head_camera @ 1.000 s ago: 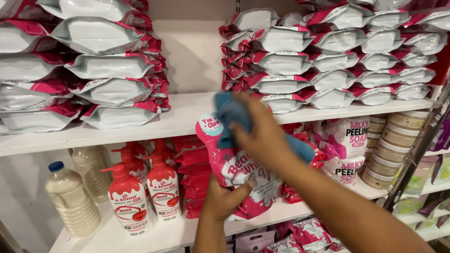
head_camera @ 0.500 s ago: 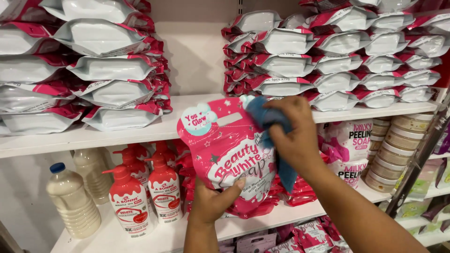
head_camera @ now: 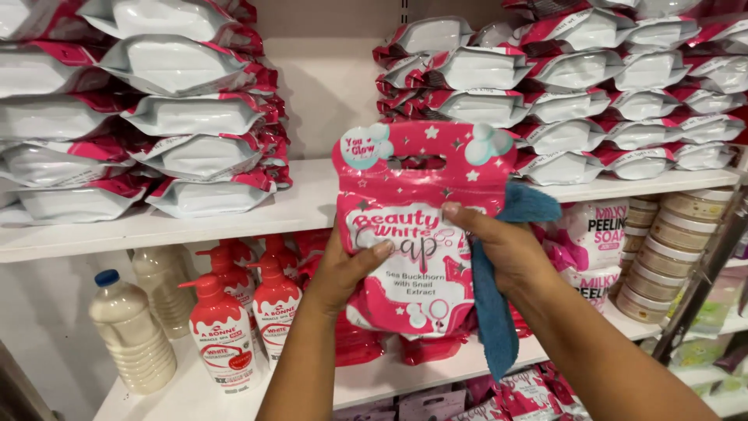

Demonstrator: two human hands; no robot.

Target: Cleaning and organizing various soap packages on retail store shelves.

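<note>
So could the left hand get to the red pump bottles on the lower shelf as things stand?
Probably not right away: the left hand holds the pink pouch. The red pump bottles stand unobstructed just left of it.

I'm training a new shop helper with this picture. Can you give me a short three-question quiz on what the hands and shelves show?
1. True or false: the right hand holds a blue cloth.
2. What does the left hand hold up? A) pump bottle B) pink pouch C) jar
3. What stands at the far left of the lower shelf?

Key: 1 true. 2 B, the pink pouch. 3 A cream bottle with a blue cap.
</note>
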